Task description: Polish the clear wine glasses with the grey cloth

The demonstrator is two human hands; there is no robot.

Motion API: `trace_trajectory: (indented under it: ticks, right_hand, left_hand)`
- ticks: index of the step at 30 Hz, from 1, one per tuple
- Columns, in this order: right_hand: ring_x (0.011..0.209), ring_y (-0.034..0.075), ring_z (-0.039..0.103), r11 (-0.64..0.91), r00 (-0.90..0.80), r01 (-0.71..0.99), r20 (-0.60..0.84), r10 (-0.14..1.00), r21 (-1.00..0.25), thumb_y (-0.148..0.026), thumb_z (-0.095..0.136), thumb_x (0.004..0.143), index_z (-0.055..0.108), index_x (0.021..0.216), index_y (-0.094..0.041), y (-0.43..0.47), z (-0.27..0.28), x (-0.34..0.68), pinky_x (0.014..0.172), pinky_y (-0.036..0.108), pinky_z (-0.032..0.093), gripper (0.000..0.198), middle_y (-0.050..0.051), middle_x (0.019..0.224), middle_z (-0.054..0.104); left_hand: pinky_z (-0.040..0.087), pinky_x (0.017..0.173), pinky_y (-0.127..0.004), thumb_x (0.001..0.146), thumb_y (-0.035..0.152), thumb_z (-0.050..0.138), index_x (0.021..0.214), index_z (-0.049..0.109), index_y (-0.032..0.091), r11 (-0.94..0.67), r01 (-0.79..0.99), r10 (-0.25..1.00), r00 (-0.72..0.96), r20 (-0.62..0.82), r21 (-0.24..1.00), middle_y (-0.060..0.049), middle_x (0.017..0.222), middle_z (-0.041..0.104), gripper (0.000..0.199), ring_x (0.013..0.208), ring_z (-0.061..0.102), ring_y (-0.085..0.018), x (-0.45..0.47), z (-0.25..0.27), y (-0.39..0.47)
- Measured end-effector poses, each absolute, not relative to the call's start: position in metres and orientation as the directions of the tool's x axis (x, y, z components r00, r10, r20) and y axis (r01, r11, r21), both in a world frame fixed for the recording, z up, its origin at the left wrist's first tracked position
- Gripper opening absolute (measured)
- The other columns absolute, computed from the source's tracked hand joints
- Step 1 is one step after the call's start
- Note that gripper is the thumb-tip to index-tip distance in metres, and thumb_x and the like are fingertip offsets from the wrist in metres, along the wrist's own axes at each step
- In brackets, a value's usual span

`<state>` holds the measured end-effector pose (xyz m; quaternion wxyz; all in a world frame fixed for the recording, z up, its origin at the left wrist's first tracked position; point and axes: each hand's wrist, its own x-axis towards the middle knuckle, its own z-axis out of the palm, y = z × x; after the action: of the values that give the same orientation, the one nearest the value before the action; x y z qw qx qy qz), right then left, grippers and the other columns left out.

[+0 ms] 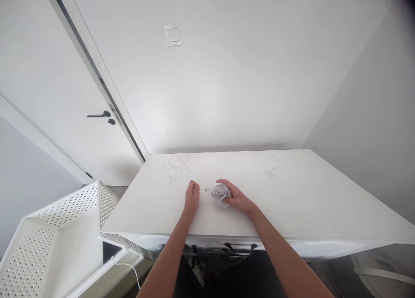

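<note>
Above the white tabletop a clear stemmed glass (205, 190) is tilted onto its side between my two hands. My left hand (191, 199) is closed around the foot end of the glass, fingers curled in. A pale grey cloth (223, 199) is bunched at the bowl, and my right hand (239, 199) grips it with thumb and fingers curved around. Part of the bowl shows at the cloth's left side; the cloth and fingers hide the rest.
Three clear stemmed glasses (167, 169) stand at the back left of the white cabinet top (149, 211). More clear glassware (274, 162), faint against the surface, is at the back right. A perforated white unit (76, 203) stands at the left, beside a door.
</note>
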<state>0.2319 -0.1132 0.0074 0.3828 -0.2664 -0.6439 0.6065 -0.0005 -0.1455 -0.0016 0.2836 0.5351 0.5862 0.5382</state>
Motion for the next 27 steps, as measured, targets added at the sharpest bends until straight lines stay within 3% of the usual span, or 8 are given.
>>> trace_trajectory:
  ticks: [4, 11, 15, 18, 22, 27]
  right_hand:
    - [0.098, 0.025, 0.06, 0.119, -0.487, -0.115, 0.16, 0.858, -0.986, -0.024, 0.071, 0.074, 0.058, 0.133, -0.028, -0.1143, 0.0094, 0.2298, 0.088, 0.038, 0.05, 0.061, 0.004, 0.109, 0.063]
    - [0.113, 0.028, 0.06, 0.102, -0.484, -0.126, 0.151, 0.862, -0.987, -0.023, 0.069, 0.076, 0.04, 0.155, -0.036, -0.1174, 0.0148, 0.2272, 0.1, 0.045, 0.046, 0.085, 0.006, 0.12, 0.064]
    - [0.107, 0.028, 0.062, 0.093, -0.564, -0.104, 0.136, 0.815, -0.99, -0.023, 0.072, 0.073, 0.051, 0.146, -0.032, -0.1149, 0.0118, 0.2282, 0.095, 0.043, 0.048, 0.077, 0.006, 0.117, 0.064]
    - [0.103, 0.026, 0.061, 0.11, -0.515, -0.089, 0.141, 0.846, -0.99, -0.025, 0.074, 0.073, 0.058, 0.136, -0.028, -0.1125, 0.0106, 0.2283, 0.092, 0.04, 0.05, 0.065, 0.006, 0.115, 0.063]
    - [0.1, 0.026, 0.061, 0.108, -0.455, -0.114, 0.148, 0.878, -0.988, -0.029, 0.075, 0.075, 0.056, 0.137, -0.029, -0.1115, 0.0117, 0.228, 0.091, 0.041, 0.05, 0.065, 0.005, 0.112, 0.063]
    - [0.112, 0.028, 0.061, 0.079, -0.491, -0.142, 0.14, 0.86, -0.987, -0.029, 0.073, 0.077, 0.049, 0.147, -0.035, -0.1155, 0.0125, 0.2293, 0.099, 0.045, 0.047, 0.075, 0.006, 0.119, 0.064]
  left_hand:
    - [0.03, 0.058, -0.026, 0.099, 0.054, 0.044, 0.081, 0.033, 0.024, -0.15, 0.321, 0.948, -0.223, 0.229, 0.935, 0.005, 0.07, 0.032, 0.036, 0.06, 0.029, -0.014, -0.0007, -0.0012, -0.1463]
    - [0.026, 0.058, -0.027, 0.1, 0.052, 0.044, 0.083, 0.031, 0.025, -0.167, 0.336, 0.958, -0.165, 0.233, 0.927, 0.005, 0.07, 0.029, 0.035, 0.061, 0.026, -0.014, -0.0006, -0.0063, -0.1445]
    - [0.028, 0.06, -0.027, 0.102, 0.05, 0.04, 0.082, 0.033, 0.024, -0.178, 0.334, 0.945, -0.205, 0.256, 0.926, 0.004, 0.072, 0.032, 0.034, 0.063, 0.03, -0.014, -0.0017, -0.0055, -0.1449]
    - [0.028, 0.06, -0.026, 0.102, 0.05, 0.041, 0.082, 0.033, 0.024, -0.16, 0.333, 0.951, -0.201, 0.235, 0.929, 0.005, 0.072, 0.03, 0.033, 0.063, 0.028, -0.014, -0.0017, -0.0041, -0.1451]
    - [0.025, 0.06, -0.026, 0.101, 0.053, 0.042, 0.084, 0.03, 0.024, -0.138, 0.335, 0.963, -0.173, 0.205, 0.932, 0.005, 0.072, 0.027, 0.035, 0.062, 0.025, -0.014, -0.0006, -0.0056, -0.1435]
    - [0.025, 0.06, -0.027, 0.099, 0.06, 0.04, 0.084, 0.03, 0.025, -0.131, 0.332, 0.967, -0.165, 0.194, 0.934, 0.005, 0.071, 0.027, 0.039, 0.061, 0.025, -0.014, -0.0006, -0.0083, -0.1429]
